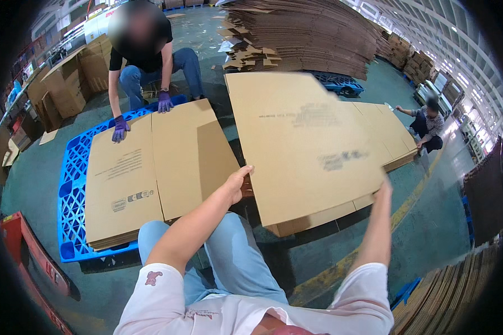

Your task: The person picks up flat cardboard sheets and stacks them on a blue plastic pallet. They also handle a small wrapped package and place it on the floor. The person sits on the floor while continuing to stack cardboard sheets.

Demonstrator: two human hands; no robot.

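A flattened cardboard box [296,151] with dark print is held up in front of me, tilted and slightly blurred. My left hand [242,181] is closed on its left edge, thumb on top and fingers underneath. At its right edge, my right hand [383,191] grips the board, its fingers partly smeared by motion. Beneath and beyond the lifted box lies a stack of flat cardboard [383,131]. To my left, a second stack of flattened boxes [123,190] rests on a blue plastic pallet [72,195].
A co-worker in purple gloves [120,129] squats behind the left stack, both hands on it. Another person [430,125] crouches at the far right stack. A tall cardboard pile [313,36] stands behind. Red metal forks [39,262] lie at lower left; more cardboard [452,296] is at lower right.
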